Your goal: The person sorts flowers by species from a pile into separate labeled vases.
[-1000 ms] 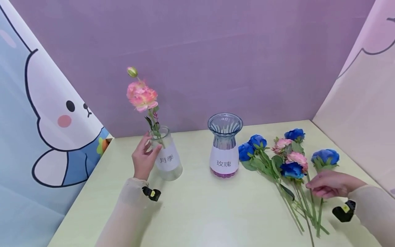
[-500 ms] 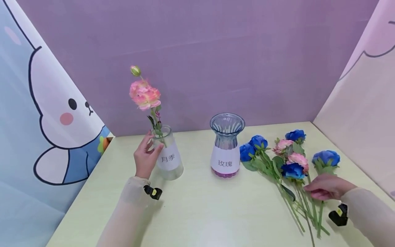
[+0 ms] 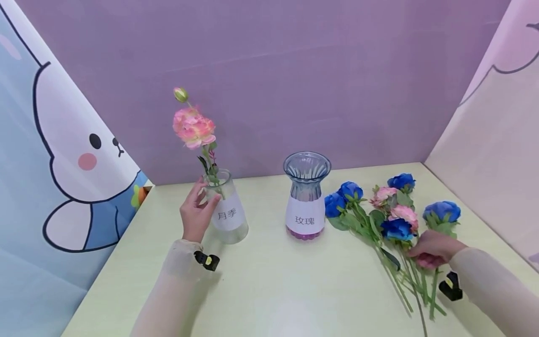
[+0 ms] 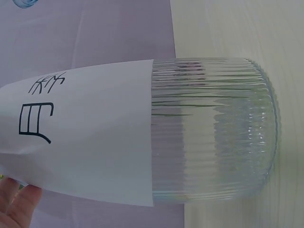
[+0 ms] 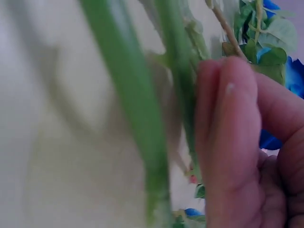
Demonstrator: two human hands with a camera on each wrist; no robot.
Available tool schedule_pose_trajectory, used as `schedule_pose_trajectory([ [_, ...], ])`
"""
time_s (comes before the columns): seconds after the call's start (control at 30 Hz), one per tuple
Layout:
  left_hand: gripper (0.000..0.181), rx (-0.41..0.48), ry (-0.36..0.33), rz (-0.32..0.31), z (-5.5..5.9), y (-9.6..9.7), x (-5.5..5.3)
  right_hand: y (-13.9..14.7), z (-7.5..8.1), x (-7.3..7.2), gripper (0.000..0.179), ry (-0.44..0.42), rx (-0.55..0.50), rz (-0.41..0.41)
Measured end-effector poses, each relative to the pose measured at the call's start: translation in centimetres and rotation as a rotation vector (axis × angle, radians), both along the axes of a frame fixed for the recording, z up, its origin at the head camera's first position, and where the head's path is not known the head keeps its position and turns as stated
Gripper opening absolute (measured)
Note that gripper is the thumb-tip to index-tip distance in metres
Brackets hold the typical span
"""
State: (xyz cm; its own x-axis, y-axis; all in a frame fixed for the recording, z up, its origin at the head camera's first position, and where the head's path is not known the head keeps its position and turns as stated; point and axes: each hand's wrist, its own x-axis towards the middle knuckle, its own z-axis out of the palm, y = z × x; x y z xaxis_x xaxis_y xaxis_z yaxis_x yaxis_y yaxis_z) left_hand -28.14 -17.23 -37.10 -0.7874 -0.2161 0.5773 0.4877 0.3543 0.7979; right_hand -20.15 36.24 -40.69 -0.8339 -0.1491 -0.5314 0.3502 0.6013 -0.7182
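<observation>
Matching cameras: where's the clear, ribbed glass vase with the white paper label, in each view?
Head: clear, ribbed glass vase stands upright left of centre, left hand at its side.
Left wrist: the vase lies sideways across the picture, base toward the right.
Right wrist: not in it.
Shared landmark, head and left wrist: white paper label with black characters.

We see a clear, ribbed glass vase (image 3: pixel 235 236) upright at left, wrapped in a white label (image 3: pixel 229 223); the left hand (image 3: pixel 196 217) holds its left side. In it stands a pink flower (image 3: pixel 193 127), budded, leaning left. At right, blue flowers (image 3: pixel 397 229) and pink flowers (image 3: pixel 404 215) lie, blooms far, stems (image 3: pixel 434 294) near. The right hand's (image 3: pixel 434 248) fingertips meet the stems; whether pinching, we cannot tell.
</observation>
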Motion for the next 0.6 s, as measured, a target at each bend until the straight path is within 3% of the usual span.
schedule_pose_trajectory([
  [0.17,0.037,-0.002,0.006,0.0,-0.16,-0.1,-0.07,-0.66,0.2,-0.22,0.033,0.017,0.09,0.001],
  [0.37,0.037,0.002,0.026,-0.007,-0.31,-0.1,-0.15,-0.77,0.08,-0.23,0.028,0.007,0.063,-0.012],
  [0.6,0.038,-0.004,0.017,-0.006,-0.1,-0.09,-0.02,-0.53,-0.22,-0.33,0.019,0.063,0.026,-0.068],
])
